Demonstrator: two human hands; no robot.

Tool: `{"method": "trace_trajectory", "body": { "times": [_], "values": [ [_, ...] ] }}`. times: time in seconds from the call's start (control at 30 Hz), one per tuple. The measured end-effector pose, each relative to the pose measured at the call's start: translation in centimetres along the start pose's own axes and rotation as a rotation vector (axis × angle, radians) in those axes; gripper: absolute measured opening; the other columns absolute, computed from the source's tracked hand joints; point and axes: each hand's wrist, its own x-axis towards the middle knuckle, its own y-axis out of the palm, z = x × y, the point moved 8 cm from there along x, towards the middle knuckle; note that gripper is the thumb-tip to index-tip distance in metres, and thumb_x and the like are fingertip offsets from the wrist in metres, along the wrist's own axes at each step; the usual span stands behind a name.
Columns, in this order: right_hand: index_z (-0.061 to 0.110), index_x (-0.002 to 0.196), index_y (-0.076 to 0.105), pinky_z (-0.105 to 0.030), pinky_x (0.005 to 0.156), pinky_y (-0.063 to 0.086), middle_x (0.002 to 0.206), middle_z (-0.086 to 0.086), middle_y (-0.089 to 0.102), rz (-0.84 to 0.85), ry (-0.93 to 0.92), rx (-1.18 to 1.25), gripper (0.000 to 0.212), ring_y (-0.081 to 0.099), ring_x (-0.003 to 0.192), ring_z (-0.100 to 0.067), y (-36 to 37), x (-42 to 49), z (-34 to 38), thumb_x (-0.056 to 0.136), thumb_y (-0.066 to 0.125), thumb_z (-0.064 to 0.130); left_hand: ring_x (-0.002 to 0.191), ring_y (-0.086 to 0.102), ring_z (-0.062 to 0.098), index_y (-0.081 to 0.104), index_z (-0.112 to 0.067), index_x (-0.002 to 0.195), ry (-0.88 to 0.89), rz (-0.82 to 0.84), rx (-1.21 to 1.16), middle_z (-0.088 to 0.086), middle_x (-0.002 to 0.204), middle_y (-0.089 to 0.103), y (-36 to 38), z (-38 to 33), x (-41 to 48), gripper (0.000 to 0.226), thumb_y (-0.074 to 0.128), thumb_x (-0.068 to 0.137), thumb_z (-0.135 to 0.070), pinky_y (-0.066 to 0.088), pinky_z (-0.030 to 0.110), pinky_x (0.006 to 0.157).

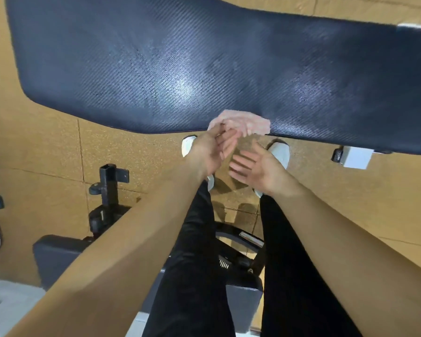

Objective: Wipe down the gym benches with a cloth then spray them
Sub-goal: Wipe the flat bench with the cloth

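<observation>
A long dark blue padded gym bench point(204, 69) spans the upper half of the view, with pale sheen on its textured top. A pink cloth point(249, 124) lies bunched on the bench's near edge. My left hand point(213, 148) reaches to the cloth, its fingertips touching or pinching the cloth's near side; the grip is blurred. My right hand point(253, 166) hovers just below and to the right, palm up, fingers spread and relaxed, holding nothing. No spray bottle is in view.
My legs in black trousers and white shoes point(281, 152) stand on a tan rubber floor point(46, 142). A black bench frame post point(110, 186) and dark pad point(56, 254) sit at the lower left. A white bracket point(355, 156) hangs under the bench's right side.
</observation>
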Motion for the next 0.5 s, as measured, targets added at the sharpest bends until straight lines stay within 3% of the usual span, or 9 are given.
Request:
{"method": "trace_trajectory", "body": {
  "times": [0.1, 0.17, 0.27, 0.4, 0.5],
  "values": [
    [0.007, 0.133, 0.057, -0.048, 0.102, 0.048, 0.133, -0.012, 0.062, 0.083, -0.036, 0.15, 0.057, 0.061, 0.116, -0.028, 2.2, 0.1, 0.5, 0.097, 0.057, 0.051, 0.096, 0.069, 0.019, 0.06, -0.01, 0.132, 0.009, -0.05, 0.122, 0.007, 0.116, 0.073, 0.7, 0.4, -0.3, 0.03, 0.048, 0.108, -0.024, 0.057, 0.029, 0.064],
    [0.008, 0.121, 0.063, -0.04, 0.096, 0.048, 0.121, -0.009, 0.066, 0.036, -0.075, 0.224, 0.049, 0.061, 0.104, -0.023, 3.0, 0.5, 1.6, 0.099, 0.057, 0.051, 0.086, 0.066, 0.019, 0.067, -0.012, 0.115, 0.013, -0.095, 0.194, 0.005, 0.104, 0.072, 0.0, 0.4, -0.6, 0.02, 0.052, 0.105, -0.02, 0.054, 0.027, 0.067],
    [0.013, 0.106, 0.062, -0.038, 0.102, 0.048, 0.11, -0.009, 0.065, -0.03, -0.097, 0.162, 0.032, 0.058, 0.108, -0.023, 3.7, 1.1, 2.7, 0.099, 0.06, 0.045, 0.08, 0.062, 0.02, 0.069, -0.012, 0.101, 0.009, -0.144, 0.275, 0.007, 0.104, 0.07, -1.6, 0.3, -1.2, 0.014, 0.055, 0.101, -0.017, 0.053, 0.027, 0.069],
    [0.012, 0.098, 0.061, -0.035, 0.105, 0.051, 0.105, -0.01, 0.067, -0.088, -0.141, 0.093, 0.002, 0.064, 0.108, -0.02, 3.4, 1.4, 2.3, 0.099, 0.063, 0.012, 0.092, 0.066, 0.023, 0.071, -0.015, 0.103, 0.017, -0.233, 0.407, 0.004, 0.112, 0.072, -3.9, -0.4, -1.5, 0.013, 0.06, 0.1, -0.02, 0.054, 0.028, 0.076],
    [0.003, 0.115, 0.061, -0.031, 0.089, 0.06, 0.119, -0.015, 0.068, -0.213, -0.16, 0.086, 0.018, 0.068, 0.105, -0.02, 1.3, 1.9, 1.5, 0.098, 0.064, 0.006, 0.105, 0.069, 0.023, 0.067, -0.009, 0.12, 0.115, -0.359, 0.41, 0.004, 0.12, 0.071, -5.3, -2.1, -1.5, 0.024, 0.057, 0.101, -0.02, 0.056, 0.029, 0.086]
  ]
}}
